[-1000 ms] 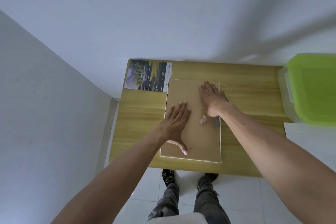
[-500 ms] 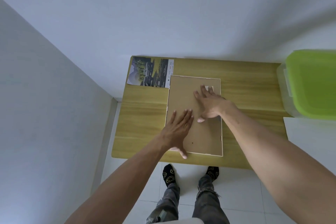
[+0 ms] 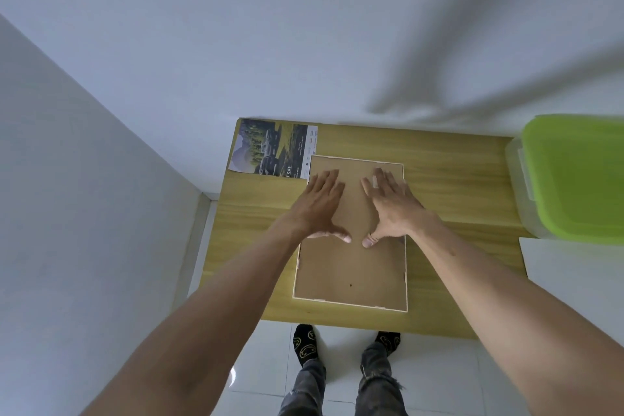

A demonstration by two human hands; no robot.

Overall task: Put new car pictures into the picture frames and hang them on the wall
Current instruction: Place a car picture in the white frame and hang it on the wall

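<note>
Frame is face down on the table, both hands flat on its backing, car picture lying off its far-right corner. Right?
Not quite. The head view shows the car picture lying off the far-left corner of the frame, not the far-right. The rest holds: the frame is face down on the table, with the left hand and the right hand flat on its backing.

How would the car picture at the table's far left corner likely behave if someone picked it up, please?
The picture looks like a thin printed sheet lying flat on the table, so it is probably light and floppy. One corner is tucked under the frame, so pulling might tear it.
</note>
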